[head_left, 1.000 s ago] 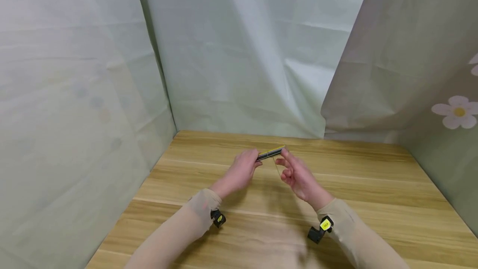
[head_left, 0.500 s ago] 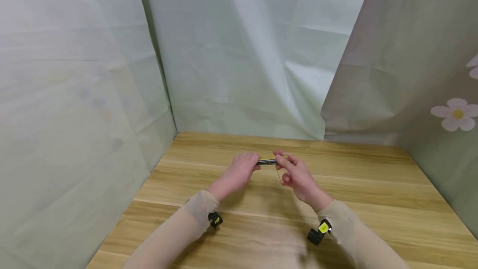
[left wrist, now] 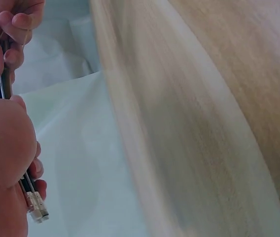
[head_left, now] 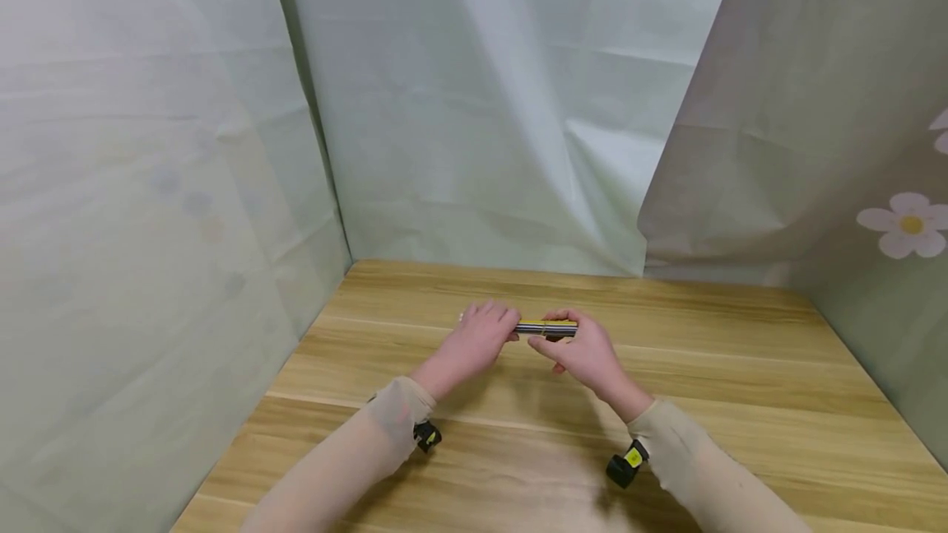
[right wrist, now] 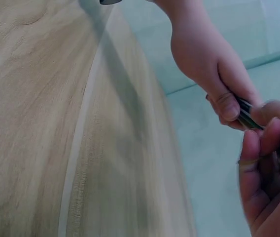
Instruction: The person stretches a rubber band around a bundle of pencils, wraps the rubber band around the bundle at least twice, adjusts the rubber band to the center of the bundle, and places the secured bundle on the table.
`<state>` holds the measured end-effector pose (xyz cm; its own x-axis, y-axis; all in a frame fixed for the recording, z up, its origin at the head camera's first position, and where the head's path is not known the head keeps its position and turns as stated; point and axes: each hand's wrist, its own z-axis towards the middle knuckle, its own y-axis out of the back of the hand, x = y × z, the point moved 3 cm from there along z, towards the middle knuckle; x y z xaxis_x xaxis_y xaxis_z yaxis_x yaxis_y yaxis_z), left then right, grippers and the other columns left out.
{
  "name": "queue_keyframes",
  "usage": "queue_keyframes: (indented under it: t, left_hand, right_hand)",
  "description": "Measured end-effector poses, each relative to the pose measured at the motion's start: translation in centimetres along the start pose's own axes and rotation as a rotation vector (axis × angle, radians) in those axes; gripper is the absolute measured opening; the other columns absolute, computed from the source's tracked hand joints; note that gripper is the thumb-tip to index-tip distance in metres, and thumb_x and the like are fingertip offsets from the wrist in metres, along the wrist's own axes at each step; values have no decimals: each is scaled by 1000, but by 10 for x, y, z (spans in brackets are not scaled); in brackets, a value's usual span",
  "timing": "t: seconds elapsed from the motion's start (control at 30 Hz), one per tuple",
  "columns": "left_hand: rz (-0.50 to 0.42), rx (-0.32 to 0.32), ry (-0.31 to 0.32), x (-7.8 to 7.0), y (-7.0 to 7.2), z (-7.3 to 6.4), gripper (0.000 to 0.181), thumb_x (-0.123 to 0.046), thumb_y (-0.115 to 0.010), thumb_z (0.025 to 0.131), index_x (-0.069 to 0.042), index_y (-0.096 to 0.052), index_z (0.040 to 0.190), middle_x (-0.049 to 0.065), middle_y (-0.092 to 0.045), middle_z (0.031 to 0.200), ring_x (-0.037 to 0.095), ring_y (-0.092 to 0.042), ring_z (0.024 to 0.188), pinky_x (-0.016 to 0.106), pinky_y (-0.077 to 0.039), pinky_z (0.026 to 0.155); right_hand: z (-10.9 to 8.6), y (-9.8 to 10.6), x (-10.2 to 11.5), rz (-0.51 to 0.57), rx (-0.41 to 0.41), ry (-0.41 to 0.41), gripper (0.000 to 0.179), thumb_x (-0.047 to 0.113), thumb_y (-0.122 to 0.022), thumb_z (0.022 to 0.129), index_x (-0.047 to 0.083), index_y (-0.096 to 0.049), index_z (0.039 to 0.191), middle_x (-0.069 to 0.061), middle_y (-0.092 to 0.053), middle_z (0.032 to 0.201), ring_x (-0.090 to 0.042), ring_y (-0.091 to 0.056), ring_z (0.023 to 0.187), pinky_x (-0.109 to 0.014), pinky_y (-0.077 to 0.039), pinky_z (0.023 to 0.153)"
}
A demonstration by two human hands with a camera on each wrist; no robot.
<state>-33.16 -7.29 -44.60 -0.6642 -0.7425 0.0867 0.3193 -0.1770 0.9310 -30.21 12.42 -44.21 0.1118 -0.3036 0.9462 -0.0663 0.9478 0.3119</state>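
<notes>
A slim bundle of pencils [head_left: 559, 329], striped yellow, black and silver, is held level above the table. My left hand [head_left: 477, 341] wraps round its left part, and the pale metallic ends [left wrist: 37, 207] poke out past the palm in the left wrist view. My right hand [head_left: 588, 352] holds the right part between thumb and fingers. A thin yellow rubber band [head_left: 544, 327] crosses the bundle near the right fingertips. Another stretch of the band crosses a curled right finger [right wrist: 250, 160] in the right wrist view. The bundle's far right end is partly hidden by that hand.
The wood-grain table [head_left: 444, 467] lies under both hands. Pale hanging sheets [head_left: 474, 146] enclose its back and sides, the right one with printed flowers [head_left: 911, 224]. Small black cameras [head_left: 625, 467] are strapped at both wrists.
The bundle has gone from tilted up at the right to level. My right thumb and fingers have shifted to grip round its right end, and the hanging loop of band no longer shows.
</notes>
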Motion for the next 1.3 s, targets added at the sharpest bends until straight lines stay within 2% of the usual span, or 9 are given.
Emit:
queue_keyframes:
  t: [0.17, 0.4, 0.5, 0.63, 0.77, 0.9, 1.0, 1.17, 1.3]
  left_hand:
    - [-85, 15, 68, 2, 0, 0, 15, -26, -65, 106, -13, -57, 106, 1, -65, 99, 24, -63, 93, 40, -43, 73]
    - [-236, 22, 152, 6, 3, 3, 13, -19, -65, 108, -10, -57, 102, 0, -59, 87, 22, -62, 84, 44, -50, 72]
    - [-296, 36, 204, 9, 3, 3, 13, -19, -64, 109, -10, -57, 103, -1, -56, 84, 22, -60, 81, 44, -51, 72]
    - [-328, 67, 253, 14, 3, 3, 14, -22, -61, 110, -10, -57, 104, -1, -55, 84, 22, -58, 81, 45, -50, 73]
    - [-340, 105, 279, 16, 2, 2, 16, -23, -59, 111, -10, -56, 103, 0, -55, 83, 22, -57, 79, 44, -49, 72]
    - [-370, 149, 321, 18, 0, 1, 14, -21, -58, 112, -10, -55, 104, 0, -54, 83, 20, -55, 77, 42, -48, 71]
    - [-417, 175, 354, 20, -2, 1, 13, -19, -57, 113, -10, -54, 104, 1, -54, 84, 21, -55, 76, 42, -48, 71]
    - [-478, 199, 387, 20, -3, 1, 13, -19, -54, 114, -10, -52, 104, 4, -54, 86, 23, -56, 77, 45, -48, 70]
    - [-530, 174, 393, 20, -3, 2, 15, -20, -49, 115, -9, -50, 104, 4, -51, 84, 22, -54, 75, 42, -47, 69]
  right_hand:
    - [2, 3, -2, 53, -5, -13, 66, 20, -92, 87, 2, -46, 130, -11, -77, 95, -34, -73, 82, -50, -62, 63]
    - [2, -1, -6, 19, 74, 14, 33, 21, -83, 97, 0, -67, 117, -8, -77, 82, -45, -74, 83, -38, -62, 66]
    - [1, -3, -5, -41, 124, 60, 19, 20, -76, 103, 2, -76, 109, -4, -75, 78, -36, -74, 79, -35, -61, 69]
    - [0, -3, -5, -127, 164, 142, 17, 18, -72, 105, 3, -79, 103, -2, -74, 77, -20, -71, 73, -33, -60, 69]
    - [-3, -2, -5, -198, 245, 259, 16, 12, -70, 105, 2, -81, 110, -5, -77, 85, -22, -70, 75, -40, -61, 71]
    - [-8, -3, -5, -260, 333, 465, 21, 1, -65, 104, 0, -80, 119, -9, -78, 94, -20, -70, 77, -40, -61, 71]
    - [-12, -5, -4, -288, 346, 626, 24, -6, -64, 103, 2, -80, 119, -6, -77, 95, -12, -69, 77, -36, -61, 70]
    - [-17, -6, -3, -150, 338, 760, 30, -14, -63, 99, 0, -79, 121, -8, -77, 96, -18, -73, 79, -37, -62, 71]
    - [-19, -9, -3, 13, 339, 704, 39, -11, -61, 102, 0, -70, 138, -16, -79, 107, -24, -76, 85, -36, -63, 79]
